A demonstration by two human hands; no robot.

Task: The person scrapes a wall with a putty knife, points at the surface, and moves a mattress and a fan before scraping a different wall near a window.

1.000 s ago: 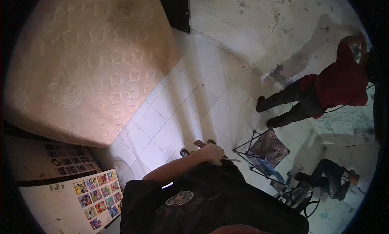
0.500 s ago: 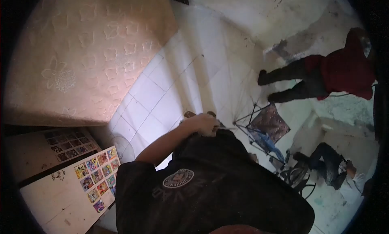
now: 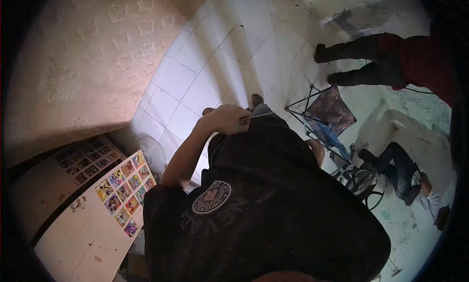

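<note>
My left hand [image 3: 227,119] is in front of my dark shirt [image 3: 278,208], fingers curled closed around one end of a thin pale strip [image 3: 259,116]. Whether this is a cord or a slim stick cannot be made out. The strip points right, over a grey-blue patch at my lower body. Of my right arm, only a bit of bare skin [image 3: 317,152] shows past the right side of the shirt. The fingers of that hand are hidden.
A folding stool [image 3: 332,111] stands to my right, beside dark metal equipment [image 3: 359,179]. Beyond are a standing person in red [image 3: 425,67] and a seated person [image 3: 398,169]. A patterned mattress-like panel [image 3: 97,62] and a sticker-covered board [image 3: 83,233] stand left.
The view has shifted, and my left hand now appears higher and further left, still closed on the strip. More skin of my right arm shows beside the shirt.
</note>
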